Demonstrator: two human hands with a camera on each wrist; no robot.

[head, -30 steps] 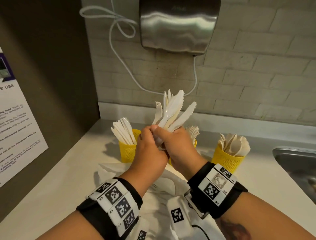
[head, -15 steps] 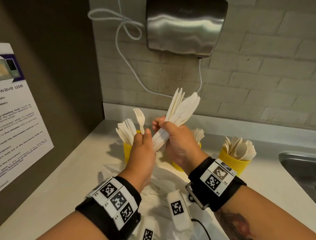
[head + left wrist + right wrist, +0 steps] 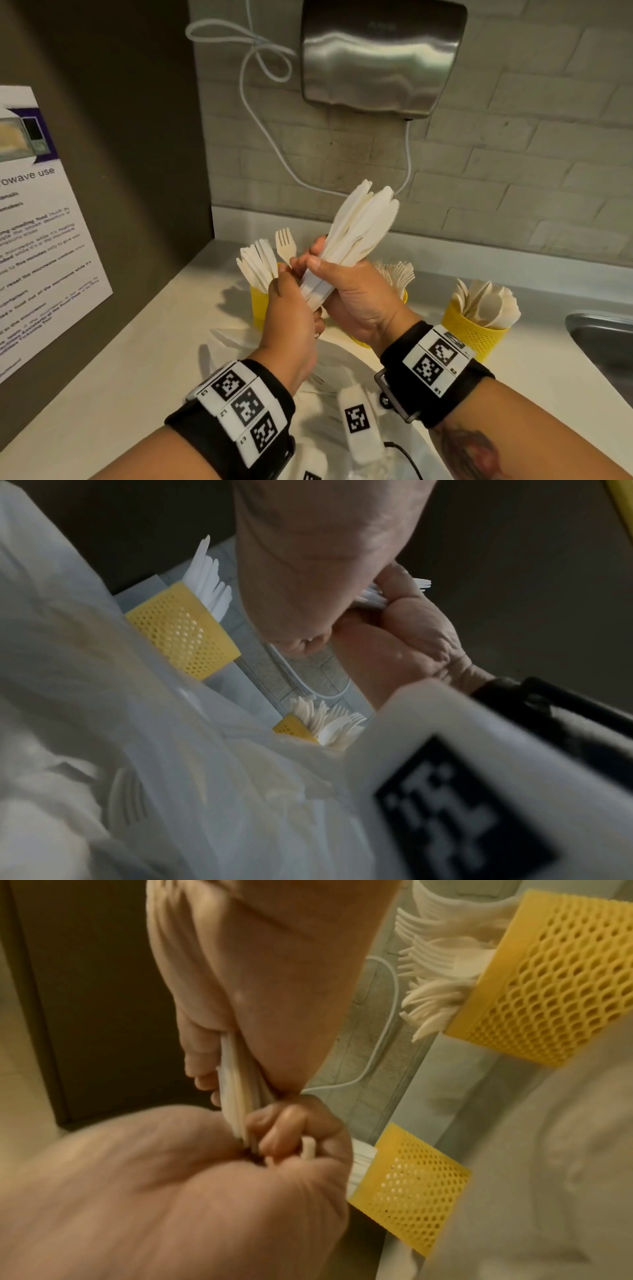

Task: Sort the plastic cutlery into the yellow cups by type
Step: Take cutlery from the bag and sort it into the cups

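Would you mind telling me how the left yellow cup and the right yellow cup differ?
The left yellow cup holds knives, handles down; the right yellow cup holds spoons, bowls up. The left one is partly hidden behind the left hand; the right one stands unobstructed. Both are perforated yellow plastic.

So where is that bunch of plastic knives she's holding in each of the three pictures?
Head: the bunch of knives stands centre frame, gripped by the right hand.
Left wrist: only the handle ends show, upper centre between the hands.
Right wrist: the handles show at centre, under the palm.
Shared landmark: the yellow cup of forks, also and.
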